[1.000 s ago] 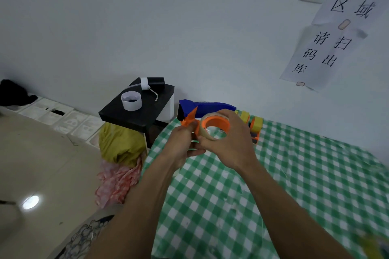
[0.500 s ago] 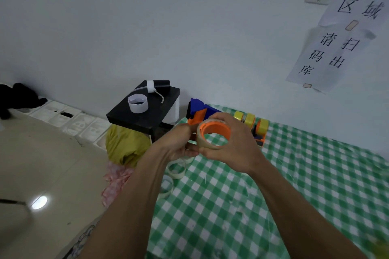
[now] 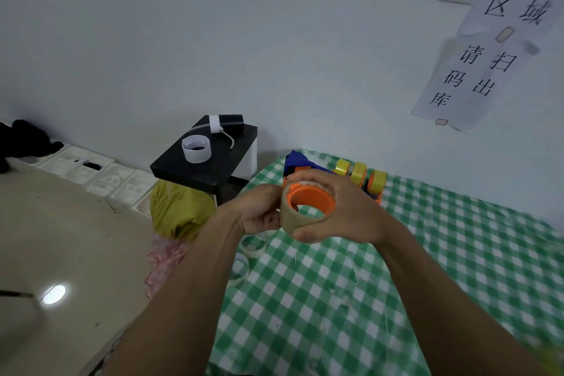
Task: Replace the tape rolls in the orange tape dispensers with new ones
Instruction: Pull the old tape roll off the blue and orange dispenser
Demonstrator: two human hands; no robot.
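Observation:
I hold a clear tape roll (image 3: 292, 217) with an orange dispenser hub (image 3: 314, 197) inside it, above the green checked table. My right hand (image 3: 345, 207) wraps around the roll from the right, thumb under it. My left hand (image 3: 259, 210) pinches the roll's left side. Behind my hands lies a blue and orange tape dispenser (image 3: 297, 162), mostly hidden. A row of yellow tape rolls on orange dispensers (image 3: 360, 175) stands at the table's back. Two empty clear tape cores (image 3: 253, 249) lie near the table's left edge, under my left forearm.
The green checked tablecloth (image 3: 396, 284) covers the table, whose left edge runs by my left arm. A black stool (image 3: 207, 162) with a white ring and a black roll stands left of the table. A yellow bag (image 3: 180, 207) and pink cloth lie on the floor.
The view has shifted, so my hands and the roll sit lower and further right. The roll has tilted, showing more of its clear outer band. Both hands keep their hold.

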